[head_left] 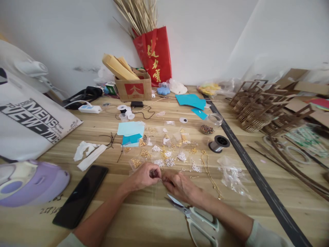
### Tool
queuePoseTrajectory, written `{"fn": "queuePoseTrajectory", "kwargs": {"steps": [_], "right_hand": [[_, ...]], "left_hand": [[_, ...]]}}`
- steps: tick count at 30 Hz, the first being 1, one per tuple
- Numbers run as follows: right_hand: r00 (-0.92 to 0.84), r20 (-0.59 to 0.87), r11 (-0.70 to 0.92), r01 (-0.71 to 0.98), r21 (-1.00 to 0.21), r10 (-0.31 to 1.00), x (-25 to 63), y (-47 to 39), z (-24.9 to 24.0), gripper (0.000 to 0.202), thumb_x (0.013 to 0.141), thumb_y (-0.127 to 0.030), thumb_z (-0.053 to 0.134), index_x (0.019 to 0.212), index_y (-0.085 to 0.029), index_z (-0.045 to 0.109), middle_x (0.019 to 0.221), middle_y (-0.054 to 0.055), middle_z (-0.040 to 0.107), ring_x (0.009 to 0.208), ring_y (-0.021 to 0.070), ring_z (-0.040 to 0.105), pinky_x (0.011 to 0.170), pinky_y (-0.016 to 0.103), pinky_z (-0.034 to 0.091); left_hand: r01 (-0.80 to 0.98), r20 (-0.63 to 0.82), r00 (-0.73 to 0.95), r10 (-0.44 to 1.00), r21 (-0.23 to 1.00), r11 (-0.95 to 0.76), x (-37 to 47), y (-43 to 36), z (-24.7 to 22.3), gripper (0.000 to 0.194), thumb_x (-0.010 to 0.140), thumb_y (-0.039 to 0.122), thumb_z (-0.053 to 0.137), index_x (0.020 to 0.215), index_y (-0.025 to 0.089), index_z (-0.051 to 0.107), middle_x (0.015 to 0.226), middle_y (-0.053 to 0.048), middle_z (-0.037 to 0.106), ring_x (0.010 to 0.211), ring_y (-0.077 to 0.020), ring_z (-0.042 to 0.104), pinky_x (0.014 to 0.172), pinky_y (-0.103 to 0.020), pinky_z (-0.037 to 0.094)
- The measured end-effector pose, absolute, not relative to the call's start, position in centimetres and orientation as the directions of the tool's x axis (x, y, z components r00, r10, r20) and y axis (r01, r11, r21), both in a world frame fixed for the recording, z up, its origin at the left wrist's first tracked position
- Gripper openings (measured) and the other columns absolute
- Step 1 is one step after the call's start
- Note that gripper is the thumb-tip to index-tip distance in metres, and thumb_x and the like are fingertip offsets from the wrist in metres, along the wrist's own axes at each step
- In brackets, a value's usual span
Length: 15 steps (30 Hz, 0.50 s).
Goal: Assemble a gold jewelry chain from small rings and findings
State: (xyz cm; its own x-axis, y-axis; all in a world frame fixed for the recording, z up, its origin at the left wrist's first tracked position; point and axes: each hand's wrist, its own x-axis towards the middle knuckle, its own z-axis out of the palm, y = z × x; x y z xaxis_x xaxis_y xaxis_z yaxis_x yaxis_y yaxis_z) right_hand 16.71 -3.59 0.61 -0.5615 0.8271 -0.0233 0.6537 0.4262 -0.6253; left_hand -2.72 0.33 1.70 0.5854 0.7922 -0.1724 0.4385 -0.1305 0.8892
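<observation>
My left hand (147,175) and my right hand (178,183) meet at the middle of the wooden table, fingers pinched close together. What they pinch is too small to make out. Just beyond them lie small piles of gold findings (145,153) and silver findings (181,156), some on clear bags. A gold chain (209,171) stretches out to the right of my right hand. Scissors (189,212) with pale green handles lie partly spread, close below my right forearm. Left of my left forearm is a black phone (81,196).
Right of the hands are a clear plastic bag (233,175), a wire spool (219,144) and a dark strip (246,168). Woven baskets (259,106) stand at right. Farther back are blue cards (190,101), a cardboard box (133,88) and a red bag (155,56). A purple device (36,183) sits left.
</observation>
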Motion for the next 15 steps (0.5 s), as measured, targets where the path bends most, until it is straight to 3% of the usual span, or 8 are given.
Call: {"fn": "queuePoseTrajectory", "kwargs": {"steps": [4,10,15], "right_hand": [[-0.551,-0.031,0.457,0.721,-0.521,0.834,16.9,-3.6,1.0,0.013,0.087,-0.016,0.048,0.078,-0.019,0.056,0.058,-0.001,0.055,0.049,0.0116,0.047,0.049,0.025,0.024],[-0.559,-0.117,0.491,0.795,-0.356,0.821,16.9,-3.3,2.2,0.011,0.089,-0.016,0.048,0.09,-0.017,0.059,0.058,0.001,0.061,0.047,0.0138,0.051,0.046,0.025,0.02],[-0.611,-0.108,0.594,0.789,-0.158,0.784,17.2,-3.5,1.3,0.014,0.091,-0.014,0.045,0.094,-0.016,0.059,0.062,0.003,0.063,0.05,0.0157,0.053,0.05,0.027,0.025]], "left_hand": [[0.456,-0.18,0.589,0.788,0.879,-0.14,-2.7,0.3,1.7,0.008,0.066,0.012,0.058,0.069,0.012,0.065,0.058,0.001,0.058,0.053,-0.0096,0.049,0.052,-0.019,0.039],[0.431,-0.178,0.598,0.781,0.894,-0.126,-2.8,0.4,1.2,0.012,0.068,0.012,0.056,0.074,0.011,0.067,0.065,-0.002,0.063,0.057,-0.0108,0.054,0.055,-0.02,0.042],[0.432,-0.175,0.61,0.773,0.891,-0.139,-3.0,0.5,1.0,0.014,0.069,0.013,0.058,0.077,0.012,0.069,0.069,-0.003,0.065,0.061,-0.012,0.056,0.057,-0.02,0.044]]}}
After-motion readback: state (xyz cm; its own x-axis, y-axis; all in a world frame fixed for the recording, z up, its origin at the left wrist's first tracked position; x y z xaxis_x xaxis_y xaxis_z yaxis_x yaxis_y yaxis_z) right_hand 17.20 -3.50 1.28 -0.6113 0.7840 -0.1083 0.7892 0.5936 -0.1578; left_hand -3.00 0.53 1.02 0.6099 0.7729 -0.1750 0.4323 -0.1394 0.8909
